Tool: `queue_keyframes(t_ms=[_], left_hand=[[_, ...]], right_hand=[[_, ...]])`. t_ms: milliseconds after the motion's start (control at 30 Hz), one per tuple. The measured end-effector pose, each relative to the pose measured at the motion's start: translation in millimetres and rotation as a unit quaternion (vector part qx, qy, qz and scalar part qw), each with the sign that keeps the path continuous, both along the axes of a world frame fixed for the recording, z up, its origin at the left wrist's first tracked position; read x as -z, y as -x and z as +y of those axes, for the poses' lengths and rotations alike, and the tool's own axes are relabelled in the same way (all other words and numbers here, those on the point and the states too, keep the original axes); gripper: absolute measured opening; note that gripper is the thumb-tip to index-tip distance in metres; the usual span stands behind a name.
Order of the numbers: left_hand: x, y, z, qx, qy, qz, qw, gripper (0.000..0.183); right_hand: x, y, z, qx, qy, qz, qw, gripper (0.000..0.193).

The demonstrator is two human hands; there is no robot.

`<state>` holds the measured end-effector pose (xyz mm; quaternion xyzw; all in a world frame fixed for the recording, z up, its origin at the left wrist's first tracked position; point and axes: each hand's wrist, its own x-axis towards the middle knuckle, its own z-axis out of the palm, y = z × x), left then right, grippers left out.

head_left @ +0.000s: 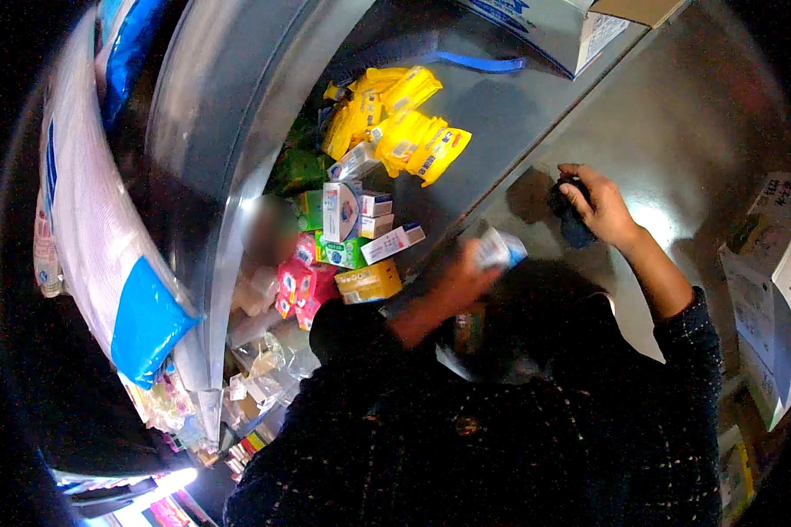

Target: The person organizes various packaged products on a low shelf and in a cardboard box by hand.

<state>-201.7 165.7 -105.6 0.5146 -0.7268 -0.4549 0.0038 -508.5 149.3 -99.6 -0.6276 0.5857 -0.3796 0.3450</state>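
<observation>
With the clock centred on the view, a smooth, glossy grey countertop spreads from 12 to 3 o'clock, a dark straight seam running across it. At 12 o'clock lie crinkled yellow plastic packets, soft and creased. Small cardboard cartons cluster between 8 and 11 o'clock: a white carton with flat faces, a green carton, a yellow-orange carton. Pink packs lie beside them between 8 and 9 o'clock, and clear crumpled plastic lies farther out at 8. A long, pale, ribbed-looking sack with a glossy blue end curves near 9 o'clock; a large printed carton stands at 3.

Both sleeves are dark, nubbly cloth flecked with white. The left forearm angles toward 2 o'clock, putting the left hand just off centre at 3, smeared by blur. The right forearm points toward 11 o'clock, with the right hand between 2 and 3, wrist slightly bent.

The left hand is closed around a small white-and-blue carton, which juts out past the fingers toward 2 o'clock; the finger placement is too blurred to read. The right hand's fingers and thumb curve over a dark rounded object, touching it; whether they grasp it or merely rest there, I cannot tell
</observation>
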Motion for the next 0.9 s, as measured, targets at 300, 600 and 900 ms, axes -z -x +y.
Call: queue_keyframes(t_ms=[300,600,900], left_hand=[[-124.8,-162.2,-148.3,-0.124,0.279,-0.214,0.928,0.054],[-109.0,-75.7,-91.3,-0.042,0.402,-0.023,0.914,0.028],[98.7,-82.6,138.8,0.392,0.271,-0.231,0.848,0.071]], right_hand=[[0.9,-12.6,-1.6,-0.027,-0.001,0.024,0.999,0.029],[24.7,-3.2,20.3,-0.042,-0.005,0.034,0.999,0.028],[22.7,-22.3,23.3,-0.073,-0.029,0.042,0.996,0.032]])
